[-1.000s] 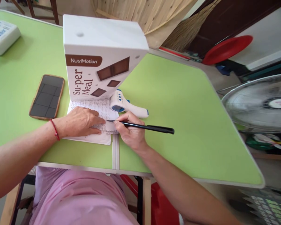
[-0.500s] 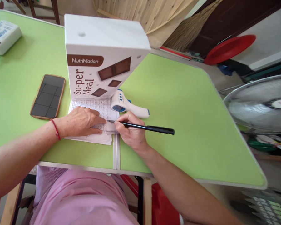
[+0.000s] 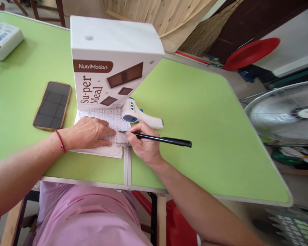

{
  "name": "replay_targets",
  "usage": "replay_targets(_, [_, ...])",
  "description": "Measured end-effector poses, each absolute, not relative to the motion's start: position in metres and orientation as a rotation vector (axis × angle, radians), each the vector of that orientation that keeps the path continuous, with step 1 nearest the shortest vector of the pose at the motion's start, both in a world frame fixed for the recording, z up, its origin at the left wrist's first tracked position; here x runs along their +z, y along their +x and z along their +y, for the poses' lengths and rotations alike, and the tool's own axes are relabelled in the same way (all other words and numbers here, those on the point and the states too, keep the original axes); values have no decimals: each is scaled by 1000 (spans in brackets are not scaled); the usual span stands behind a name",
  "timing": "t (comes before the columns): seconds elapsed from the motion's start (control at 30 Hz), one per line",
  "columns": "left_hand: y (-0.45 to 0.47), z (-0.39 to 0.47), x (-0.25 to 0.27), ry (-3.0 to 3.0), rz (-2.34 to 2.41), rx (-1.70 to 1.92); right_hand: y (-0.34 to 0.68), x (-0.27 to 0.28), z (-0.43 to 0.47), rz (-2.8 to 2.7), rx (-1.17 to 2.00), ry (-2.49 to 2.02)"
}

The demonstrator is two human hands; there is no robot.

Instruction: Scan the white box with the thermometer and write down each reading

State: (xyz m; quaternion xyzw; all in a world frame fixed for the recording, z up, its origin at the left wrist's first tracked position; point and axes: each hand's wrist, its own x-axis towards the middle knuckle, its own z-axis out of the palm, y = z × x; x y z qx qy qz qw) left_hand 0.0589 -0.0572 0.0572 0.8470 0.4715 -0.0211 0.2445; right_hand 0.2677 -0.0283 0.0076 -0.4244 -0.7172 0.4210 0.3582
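Pinched in my right hand (image 3: 145, 143) is a black pen (image 3: 166, 139), its tip at the right part of a sheet of paper (image 3: 115, 114) covered in small handwriting. My left hand (image 3: 91, 133) lies flat on the same sheet, fingers stretched toward the pen tip, holding nothing. More paper sticks out under that hand. A white and blue infrared thermometer (image 3: 143, 118) lies just beyond my right hand, over the sheet's right edge. Behind the paper stands a white NutriMotion box (image 3: 92, 82), its base at the sheet's far edge.
A smartphone (image 3: 52, 106) in a tan-edged case lies left of the box on the green folding table (image 3: 195, 136). At the far left corner is a white device (image 3: 6, 41) with a cable. A fan (image 3: 287, 112) stands beyond the table's right edge, below a red disc-like object (image 3: 251, 54).
The pen and its tip have shifted very slightly to the right with my right hand. My left hand and the other things stay where they were.
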Motion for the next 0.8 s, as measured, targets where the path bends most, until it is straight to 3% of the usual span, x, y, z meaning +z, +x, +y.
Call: replay_targets(0.8, [58,-56,58,2260,1287,-91,268,6,-28,-1822,1068,-1030])
